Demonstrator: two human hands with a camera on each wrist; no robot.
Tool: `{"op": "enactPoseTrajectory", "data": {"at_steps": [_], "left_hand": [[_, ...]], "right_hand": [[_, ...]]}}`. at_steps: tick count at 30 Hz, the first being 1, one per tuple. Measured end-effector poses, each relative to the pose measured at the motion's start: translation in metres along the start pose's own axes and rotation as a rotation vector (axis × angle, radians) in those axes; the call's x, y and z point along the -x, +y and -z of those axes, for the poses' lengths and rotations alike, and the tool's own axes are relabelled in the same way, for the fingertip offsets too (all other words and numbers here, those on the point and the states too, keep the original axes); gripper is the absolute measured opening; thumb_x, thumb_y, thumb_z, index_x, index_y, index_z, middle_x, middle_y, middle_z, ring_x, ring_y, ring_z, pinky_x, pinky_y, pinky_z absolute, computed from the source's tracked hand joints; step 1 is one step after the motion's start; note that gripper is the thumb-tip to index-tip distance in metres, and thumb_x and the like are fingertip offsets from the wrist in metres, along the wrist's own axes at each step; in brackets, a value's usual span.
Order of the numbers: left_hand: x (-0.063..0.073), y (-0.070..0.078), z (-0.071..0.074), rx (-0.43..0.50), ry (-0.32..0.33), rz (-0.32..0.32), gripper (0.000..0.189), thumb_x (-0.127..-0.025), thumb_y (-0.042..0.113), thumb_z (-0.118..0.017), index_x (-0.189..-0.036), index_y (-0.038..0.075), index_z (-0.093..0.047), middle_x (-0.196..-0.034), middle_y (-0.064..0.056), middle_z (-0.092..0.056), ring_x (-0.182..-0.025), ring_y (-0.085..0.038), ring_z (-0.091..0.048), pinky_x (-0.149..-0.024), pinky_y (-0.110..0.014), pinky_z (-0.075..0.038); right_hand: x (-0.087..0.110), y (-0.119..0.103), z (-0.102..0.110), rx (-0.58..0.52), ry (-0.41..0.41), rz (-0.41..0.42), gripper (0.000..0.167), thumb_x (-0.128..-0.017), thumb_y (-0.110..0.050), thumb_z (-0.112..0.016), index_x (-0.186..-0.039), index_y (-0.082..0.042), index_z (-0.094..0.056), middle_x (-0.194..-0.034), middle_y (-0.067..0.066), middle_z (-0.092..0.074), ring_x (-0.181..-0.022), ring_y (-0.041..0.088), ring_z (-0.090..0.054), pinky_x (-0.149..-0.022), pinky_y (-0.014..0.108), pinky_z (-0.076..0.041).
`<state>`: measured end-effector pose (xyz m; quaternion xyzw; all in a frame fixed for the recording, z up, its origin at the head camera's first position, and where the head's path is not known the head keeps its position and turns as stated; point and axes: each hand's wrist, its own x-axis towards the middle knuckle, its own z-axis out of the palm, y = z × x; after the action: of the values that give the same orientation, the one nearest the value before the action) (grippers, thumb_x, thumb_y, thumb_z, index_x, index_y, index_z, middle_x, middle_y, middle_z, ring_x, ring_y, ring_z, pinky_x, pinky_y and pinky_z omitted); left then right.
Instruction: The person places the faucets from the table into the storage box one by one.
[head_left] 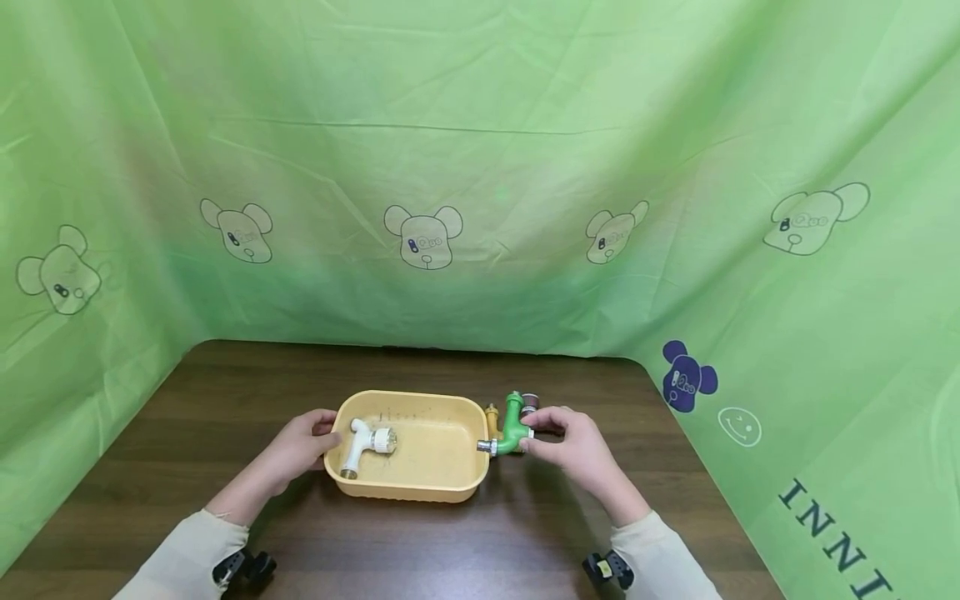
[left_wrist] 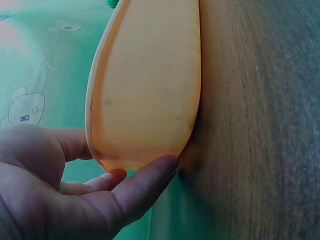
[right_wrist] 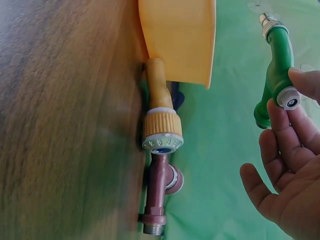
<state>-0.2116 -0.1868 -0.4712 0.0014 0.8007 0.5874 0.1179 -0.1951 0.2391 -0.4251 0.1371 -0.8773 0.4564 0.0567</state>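
Observation:
My left hand [head_left: 300, 446] holds the left end of a shallow yellow plastic basin [head_left: 408, 492]; in the left wrist view its thumb and fingers lie around the end wall. Inside the basin, at the left, lies a white faucet [head_left: 362, 442] with a ribbed collar. With thumb and fingertips my right hand [head_left: 573, 446] pinches a green faucet [right_wrist: 280, 60], raised above the table, its metal tip over the basin's right rim in the head view. Below it, a yellow faucet [right_wrist: 162, 125] and a maroon faucet [right_wrist: 157, 192] lie beside the basin's right end.
The basin sits on a dark brown wooden table [head_left: 300, 533]. Green cloth [head_left: 450, 167] printed with bear heads hangs behind and at both sides. Each wrist carries a small black camera mount.

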Motion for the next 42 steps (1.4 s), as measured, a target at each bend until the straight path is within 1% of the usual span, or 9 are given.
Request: {"op": "enactPoseTrajectory", "data": {"at_steps": [3, 11, 17, 19, 25, 30, 33, 39, 42], "left_hand": [[0.001, 0.001, 0.0, 0.001, 0.006, 0.002, 0.05, -0.103, 0.007, -0.055, -0.146, -0.012, -0.04, -0.134, -0.031, -0.054, -0.107, -0.028, -0.065, -0.078, -0.041, -0.063], [0.002, 0.003, -0.001, -0.002, 0.01, -0.001, 0.049, -0.103, 0.006, -0.055, -0.146, -0.012, -0.04, -0.134, -0.031, -0.054, -0.108, -0.029, -0.066, -0.078, -0.042, -0.063], [0.002, 0.002, -0.002, 0.005, 0.012, -0.009, 0.048, -0.103, 0.004, -0.055, -0.145, -0.013, -0.04, -0.134, -0.032, -0.054, -0.108, -0.029, -0.065, -0.079, -0.042, -0.063], [0.002, 0.002, -0.002, 0.004, 0.013, -0.011, 0.048, -0.103, 0.004, -0.055, -0.145, -0.013, -0.04, -0.134, -0.031, -0.055, -0.108, -0.029, -0.066, -0.078, -0.042, -0.063], [0.003, 0.001, -0.002, 0.001, 0.014, -0.011, 0.048, -0.103, 0.005, -0.055, -0.145, -0.013, -0.04, -0.134, -0.031, -0.055, -0.108, -0.029, -0.065, -0.078, -0.041, -0.063], [0.002, 0.001, -0.002, 0.001, 0.016, -0.013, 0.048, -0.103, 0.005, -0.055, -0.145, -0.013, -0.04, -0.133, -0.031, -0.055, -0.108, -0.028, -0.065, -0.078, -0.041, -0.063], [0.001, 0.0, -0.002, 0.002, 0.014, -0.016, 0.048, -0.103, 0.005, -0.055, -0.145, -0.013, -0.041, -0.133, -0.03, -0.055, -0.107, -0.028, -0.065, -0.078, -0.041, -0.063], [0.001, 0.0, -0.002, 0.0, 0.014, -0.018, 0.048, -0.103, 0.005, -0.055, -0.145, -0.013, -0.041, -0.132, -0.03, -0.055, -0.106, -0.028, -0.066, -0.077, -0.041, -0.063], [0.001, 0.001, -0.002, -0.008, 0.02, -0.016, 0.048, -0.102, 0.004, -0.055, -0.145, -0.013, -0.041, -0.131, -0.03, -0.056, -0.105, -0.027, -0.066, -0.077, -0.042, -0.063]], "right_hand": [[-0.002, -0.002, -0.002, -0.023, -0.006, 0.007, 0.028, -0.08, -0.019, -0.089, -0.105, -0.011, -0.077, -0.103, 0.006, -0.072, -0.101, 0.025, -0.069, -0.086, 0.027, -0.057], [-0.006, -0.005, -0.01, -0.075, -0.005, -0.022, 0.029, -0.08, -0.017, -0.088, -0.106, -0.009, -0.076, -0.105, 0.01, -0.069, -0.099, 0.021, -0.07, -0.084, 0.028, -0.059], [-0.008, -0.01, -0.015, -0.099, -0.003, -0.025, 0.028, -0.081, -0.015, -0.087, -0.106, -0.009, -0.077, -0.109, 0.012, -0.068, -0.101, 0.024, -0.07, -0.081, 0.023, -0.058], [-0.009, -0.011, -0.016, -0.1, -0.006, -0.026, 0.028, -0.081, -0.015, -0.087, -0.106, -0.009, -0.077, -0.109, 0.012, -0.068, -0.102, 0.025, -0.07, -0.083, 0.026, -0.059], [-0.013, -0.012, -0.019, -0.091, -0.017, -0.014, 0.027, -0.081, -0.015, -0.087, -0.105, -0.009, -0.077, -0.108, 0.01, -0.069, -0.101, 0.023, -0.07, -0.09, 0.039, -0.06], [-0.015, -0.013, -0.022, -0.095, -0.028, 0.006, 0.026, -0.08, -0.014, -0.087, -0.105, -0.009, -0.077, -0.107, 0.009, -0.069, -0.099, 0.023, -0.07, -0.093, 0.044, -0.059], [-0.016, -0.014, -0.023, -0.087, -0.035, 0.022, 0.026, -0.08, -0.014, -0.087, -0.104, -0.01, -0.077, -0.105, 0.007, -0.069, -0.097, 0.023, -0.069, -0.093, 0.041, -0.058], [-0.017, -0.016, -0.026, -0.066, -0.034, 0.043, 0.025, -0.081, -0.016, -0.087, -0.103, -0.011, -0.077, -0.101, 0.003, -0.07, -0.092, 0.015, -0.066, -0.091, 0.033, -0.057], [-0.018, -0.015, -0.029, -0.064, -0.034, 0.043, 0.026, -0.08, -0.015, -0.087, -0.104, -0.011, -0.077, -0.1, 0.004, -0.069, -0.092, 0.019, -0.067, -0.085, 0.028, -0.057]]}}
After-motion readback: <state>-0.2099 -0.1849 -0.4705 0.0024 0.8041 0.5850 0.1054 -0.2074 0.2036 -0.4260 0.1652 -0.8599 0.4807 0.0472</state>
